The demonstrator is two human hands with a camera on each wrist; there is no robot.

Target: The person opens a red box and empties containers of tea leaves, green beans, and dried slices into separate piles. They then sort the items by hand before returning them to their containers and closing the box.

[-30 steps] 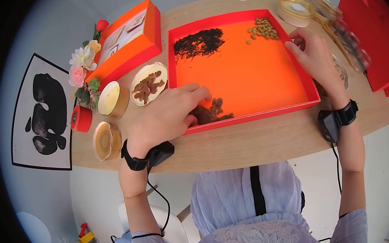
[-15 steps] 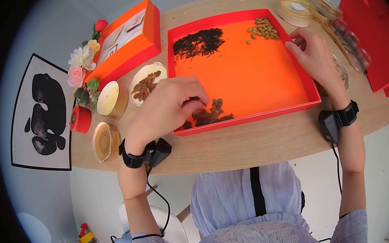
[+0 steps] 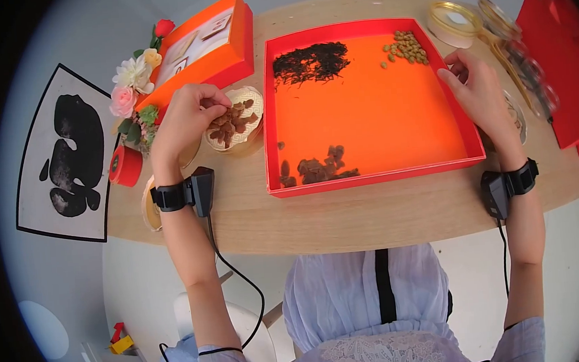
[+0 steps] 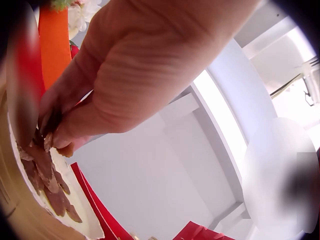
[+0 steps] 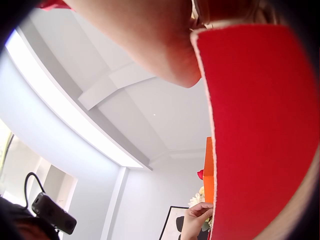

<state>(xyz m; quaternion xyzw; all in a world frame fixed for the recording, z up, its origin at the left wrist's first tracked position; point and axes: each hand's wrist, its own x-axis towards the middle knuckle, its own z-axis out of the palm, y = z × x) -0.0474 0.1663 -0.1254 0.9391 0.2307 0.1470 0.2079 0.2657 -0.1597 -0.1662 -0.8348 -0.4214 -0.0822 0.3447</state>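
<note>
In the head view the left hand (image 3: 188, 121) is over a round patterned dish of brown dried slices (image 3: 231, 128). The left wrist view shows the thumb and fingers (image 4: 65, 117) pinching some of these slices (image 4: 50, 175). The right hand (image 3: 478, 88) lies at the right wall of a red tray (image 3: 377, 176), thumb and fingertips at its rim. On the tray's orange floor are dark shreds (image 3: 311, 62) at the back left, green-brown pellets (image 3: 407, 48) at the back right and brown slices (image 3: 326, 166) at the front left.
An orange box (image 3: 205, 45) and flowers (image 3: 133, 76) stand at the back left, with a red round tin (image 3: 126, 165) below them. Gold-rimmed jars (image 3: 455, 21), a wooden tool (image 3: 513, 71) and a red bag (image 3: 565, 57) are at the right.
The left hand has moved from the tray's front left corner, back and left to the dish, uncovering slices in that corner. The right hand has stayed at the tray's right wall. The head view has shifted slightly.
</note>
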